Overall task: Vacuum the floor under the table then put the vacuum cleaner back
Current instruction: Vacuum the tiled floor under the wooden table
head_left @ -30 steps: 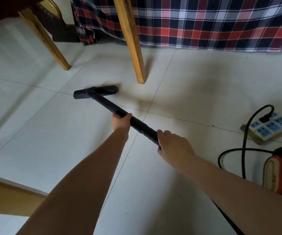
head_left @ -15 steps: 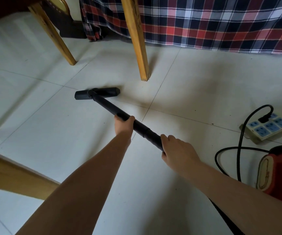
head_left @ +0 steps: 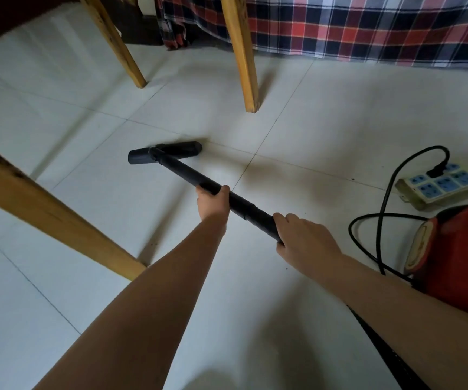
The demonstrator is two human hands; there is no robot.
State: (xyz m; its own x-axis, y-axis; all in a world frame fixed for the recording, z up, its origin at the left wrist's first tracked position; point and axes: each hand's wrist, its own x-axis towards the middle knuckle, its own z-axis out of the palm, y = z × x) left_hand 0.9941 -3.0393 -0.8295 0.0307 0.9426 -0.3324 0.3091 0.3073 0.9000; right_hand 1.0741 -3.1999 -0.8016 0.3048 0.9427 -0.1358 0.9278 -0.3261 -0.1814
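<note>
A black vacuum wand [head_left: 187, 173] slants across the white tiled floor, ending in a flat black nozzle [head_left: 165, 152] that rests on the tiles. My left hand [head_left: 213, 202] grips the wand at its middle. My right hand [head_left: 301, 237] grips it lower down, near the hose end. The red vacuum cleaner body [head_left: 455, 254] sits on the floor at the right edge. Wooden table legs stand around the nozzle: one near left [head_left: 50, 215], two farther back [head_left: 244, 57] [head_left: 117, 43].
A white power strip [head_left: 440, 184] lies on the floor at the right with a black plug in it; its cable [head_left: 379, 220] loops beside the red body. A plaid cloth [head_left: 367, 26] hangs down along the back. Open tiles lie between the legs.
The view has drawn back and tilted: the table legs and plaid cloth slid down and right in the frame, and the near left leg now shows. The nozzle has pulled back from the middle leg.
</note>
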